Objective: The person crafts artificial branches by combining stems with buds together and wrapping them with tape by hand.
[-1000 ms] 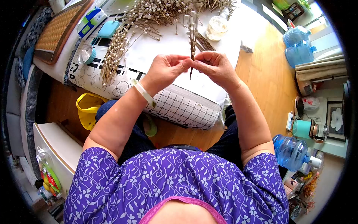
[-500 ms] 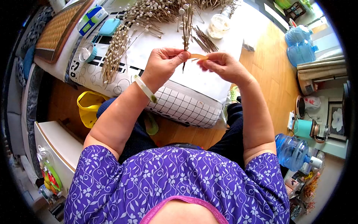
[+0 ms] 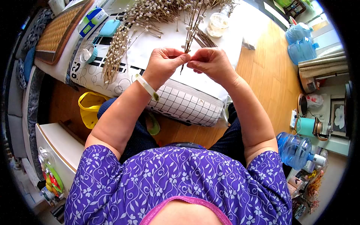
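Note:
My left hand pinches the lower end of a thin branch with round white buds, which stands roughly upright above the table. The dark tip of its stem pokes out below my fingers. Close against it, my right hand is closed in a pinch at the stem. The tan strip of floral tape seen in its fingers half a second ago is mostly hidden now. Behind my hands lie a bundle of short bare brown stems and an open clear tub with whitish contents.
A pile of budded branches covers the table's far side, with another bunch at left. Near it are a blue-lidded box, a small blue cup and a tissue pack. A yellow bag is below; water jugs stand right.
My right hand has moved left to meet my left hand at the stem, and the tan strip stretched between them is no longer visible. The branch now leans slightly right.

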Motion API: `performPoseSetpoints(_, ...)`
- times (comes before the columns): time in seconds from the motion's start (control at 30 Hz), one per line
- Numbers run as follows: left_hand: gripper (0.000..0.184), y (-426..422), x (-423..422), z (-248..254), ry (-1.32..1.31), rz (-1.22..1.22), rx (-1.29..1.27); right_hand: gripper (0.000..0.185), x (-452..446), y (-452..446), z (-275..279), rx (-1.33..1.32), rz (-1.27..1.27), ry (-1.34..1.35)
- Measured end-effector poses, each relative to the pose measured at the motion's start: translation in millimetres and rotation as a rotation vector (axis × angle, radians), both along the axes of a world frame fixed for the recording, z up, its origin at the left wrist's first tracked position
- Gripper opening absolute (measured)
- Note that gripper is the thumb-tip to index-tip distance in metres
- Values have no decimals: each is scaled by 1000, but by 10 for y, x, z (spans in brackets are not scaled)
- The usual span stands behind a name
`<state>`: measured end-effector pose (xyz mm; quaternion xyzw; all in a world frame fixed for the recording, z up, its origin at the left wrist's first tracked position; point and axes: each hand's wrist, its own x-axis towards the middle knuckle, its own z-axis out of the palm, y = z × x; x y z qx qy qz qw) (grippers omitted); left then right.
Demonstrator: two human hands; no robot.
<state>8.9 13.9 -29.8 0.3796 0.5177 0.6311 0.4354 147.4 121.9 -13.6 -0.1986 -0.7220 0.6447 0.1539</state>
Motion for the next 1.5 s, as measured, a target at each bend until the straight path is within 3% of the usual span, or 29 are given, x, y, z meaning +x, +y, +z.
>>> performPoseSetpoints(0.17, 7, 35, 1, -34, -279, -19, 13, 9, -17, 3, 31, 136, 34, -102)
performPoseSetpoints(0.5, 10, 67, 51, -64, -360, -28, 8, 13, -21, -29, -50, -34, -10, 43)
performPoseSetpoints(0.57, 11, 60, 73, -8, -211, -38, -23, 12, 23, 13, -11, 14, 6, -44)
performPoseSetpoints(0.63, 14, 70, 84, 15, -245, -46, -35, 15, 44, 34, 8, 26, -30, -30)
performPoseSetpoints(0.7, 16, 76, 51, -10, -63, -146, -21, 15, 44, 59, 8, -1, -2, -57)
performPoseSetpoints(0.9, 15, 96, -3, -33, 2, -71, -5, 17, 65, 122, -23, 10, 54, -90)
performPoseSetpoints(1.03, 16, 74, -89, -18, 94, -27, -32, 18, 136, 203, -3, -33, 155, -214)
performPoseSetpoints(1.1, 16, 63, -130, 3, 128, 1, -46, 15, 200, 301, 17, 93, 167, -407)
performPoseSetpoints(1.17, 16, 47, -132, 41, 150, 7, -49, 22, 231, 296, 77, 71, -48, -204)
performPoseSetpoints(1.3, 16, 87, -88, -26, 160, -9, -14, 33, 60, 41, 62, 20, 77, 20)
performPoseSetpoints(1.37, 15, 97, -85, -39, 160, -3, -7, 26, -13, -22, 45, -58, 17, 9)
performPoseSetpoints(1.43, 14, 97, -93, -26, 162, 4, 3, 15, -52, 10, -16, 96, -20, -105)
performPoseSetpoints(1.5, 12, 88, -101, 14, 118, 28, -3, 13, -74, -20, -39, 33, -37, -14)
